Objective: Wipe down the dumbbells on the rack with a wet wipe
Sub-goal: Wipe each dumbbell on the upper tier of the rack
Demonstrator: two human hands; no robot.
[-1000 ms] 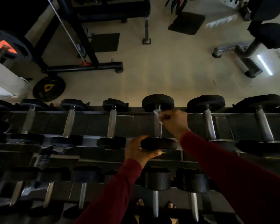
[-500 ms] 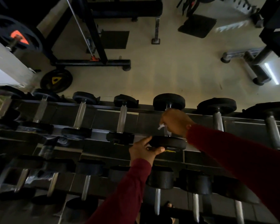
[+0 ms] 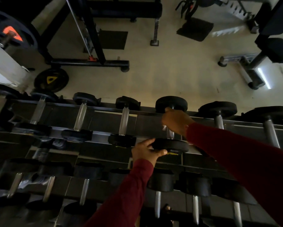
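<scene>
A dark two-tier rack [image 3: 147,118] carries several black dumbbells with steel handles. My right hand [image 3: 176,121] is wrapped round the handle of one upper-tier dumbbell [image 3: 171,104], and a scrap of white wet wipe [image 3: 164,127] sticks out under its fingers. My left hand [image 3: 145,150] grips the near black head [image 3: 171,145] of that same dumbbell, thumb below and fingers on top. Most of the handle is hidden by my right hand.
More dumbbells [image 3: 124,118] [image 3: 219,112] lie to either side, and a lower tier [image 3: 160,181] sits nearer me. Beyond the rack are a pale floor, a black machine frame [image 3: 90,61], a weight plate [image 3: 51,80] and a bench [image 3: 255,63].
My right hand has slid along the handle between the two heads and now sits up against the far one. My left hand keeps its hold on the near head. The view has drifted.
</scene>
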